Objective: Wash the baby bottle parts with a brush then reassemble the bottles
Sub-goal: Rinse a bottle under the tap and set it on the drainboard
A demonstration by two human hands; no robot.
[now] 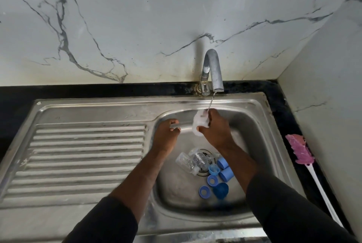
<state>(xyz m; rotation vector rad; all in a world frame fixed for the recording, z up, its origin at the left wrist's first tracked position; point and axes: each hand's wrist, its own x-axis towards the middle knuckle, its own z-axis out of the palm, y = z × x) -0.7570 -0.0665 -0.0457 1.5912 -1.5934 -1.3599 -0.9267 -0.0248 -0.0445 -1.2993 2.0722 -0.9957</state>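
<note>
My right hand [216,129] grips a clear, soapy bottle [199,124] under the thin stream from the tap [213,72]. My left hand [166,131] hovers just left of it over the basin, fingers loosely curled and holding nothing. At the bottom of the sink [254,125] lie clear bottles [188,161] over the drain. Beside them are several blue parts: two caps [225,168], rings [205,191] and a dome lid [221,190]. The bottle brush [300,151], pink-headed with a white handle, lies on the black counter to the right.
A ribbed steel drainboard [84,156] stretches left of the basin. Marble-look walls rise behind and on the right. A black counter strip [98,91] runs along the back.
</note>
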